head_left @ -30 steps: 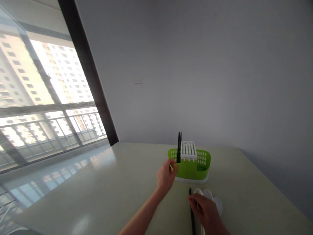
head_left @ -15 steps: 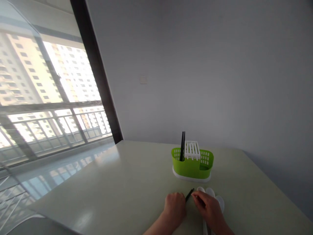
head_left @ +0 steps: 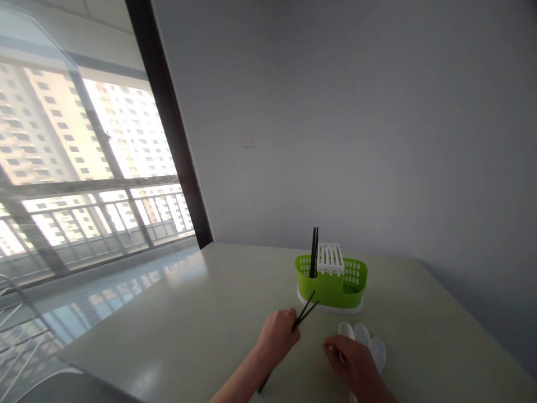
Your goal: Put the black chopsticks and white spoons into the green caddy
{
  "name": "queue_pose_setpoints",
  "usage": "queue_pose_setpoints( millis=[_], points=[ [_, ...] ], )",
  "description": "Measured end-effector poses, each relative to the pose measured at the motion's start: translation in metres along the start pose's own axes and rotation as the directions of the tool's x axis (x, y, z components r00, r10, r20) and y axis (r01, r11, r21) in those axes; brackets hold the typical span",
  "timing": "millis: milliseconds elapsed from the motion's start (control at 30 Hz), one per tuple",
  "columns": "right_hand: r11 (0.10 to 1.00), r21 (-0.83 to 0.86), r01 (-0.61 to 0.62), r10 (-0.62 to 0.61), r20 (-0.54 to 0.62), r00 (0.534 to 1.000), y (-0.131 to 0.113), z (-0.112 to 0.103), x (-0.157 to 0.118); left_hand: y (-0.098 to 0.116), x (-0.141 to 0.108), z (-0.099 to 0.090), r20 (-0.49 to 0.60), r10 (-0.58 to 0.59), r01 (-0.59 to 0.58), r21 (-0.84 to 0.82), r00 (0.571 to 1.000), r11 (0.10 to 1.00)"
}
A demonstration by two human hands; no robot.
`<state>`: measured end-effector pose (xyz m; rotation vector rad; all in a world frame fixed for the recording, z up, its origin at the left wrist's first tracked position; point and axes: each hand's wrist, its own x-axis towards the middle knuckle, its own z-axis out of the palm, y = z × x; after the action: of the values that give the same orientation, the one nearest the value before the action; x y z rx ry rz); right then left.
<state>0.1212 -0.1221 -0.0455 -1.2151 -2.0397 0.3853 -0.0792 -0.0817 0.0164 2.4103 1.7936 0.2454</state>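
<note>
Head view shows the left hand (head_left: 277, 333) closed around a pair of thin black chopsticks (head_left: 298, 321), held aslant above the surface (head_left: 210, 313) between its near edge and the green basket (head_left: 323, 291). Their upper ends fan apart beyond the knuckles and overlap the basket's lower front in the picture, though whether they touch it I cannot tell; their other ends show past the wrist, towards the near edge. The right hand (head_left: 354, 358) has its fingers curled and lies over three white spoons (head_left: 361, 334), whose bowls point to the far edge; whether it grips one or merely rests there I cannot tell. The basket sits on a white base (head_left: 335, 309), closer to the surface's far right corner than to its far left one. A white slatted rack (head_left: 330, 257) tops the basket's middle, and just beside it, in the left compartment, a few black sticks (head_left: 314, 254) stand nearly upright. Behind the far edge rises a plain grey wall (head_left: 335, 123) with a small switch plate (head_left: 248, 140); beyond the left edge, past a dark post (head_left: 166, 112), windows look onto tall buildings (head_left: 54, 134).
</note>
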Motion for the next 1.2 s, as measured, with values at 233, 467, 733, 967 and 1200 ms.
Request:
queue_pose_setpoints(
  millis=[233,467,733,967,1200],
  points=[
    [0.998,0.058,-0.037,0.028,0.15,0.988,0.002,0.007,-0.003,0.034,-0.008,-0.018,-0.231,0.082,-0.229,-0.732,0.97,0.642],
    [0.998,0.048,-0.041,0.036,0.117,0.993,-0.001,0.004,-0.001,0.04,-0.01,-0.007,-0.164,0.103,-0.193,-0.879,0.981,0.437],
    [0.999,0.034,-0.026,0.021,0.139,0.99,0.0,0.002,-0.002,0.038,-0.013,-0.02,-0.17,0.157,-0.23,-0.788,0.973,0.572],
    [0.989,0.109,-0.097,0.102,-0.035,0.994,0.011,-0.004,-0.001,0.015,0.028,-0.102,-0.452,0.051,-0.376,-0.67,0.891,0.64],
    [0.997,0.053,-0.055,0.058,-0.056,0.997,0.017,0.003,-0.001,0.003,0.122,-0.114,-0.429,0.026,-0.238,-0.449,0.903,0.861]
  ],
)
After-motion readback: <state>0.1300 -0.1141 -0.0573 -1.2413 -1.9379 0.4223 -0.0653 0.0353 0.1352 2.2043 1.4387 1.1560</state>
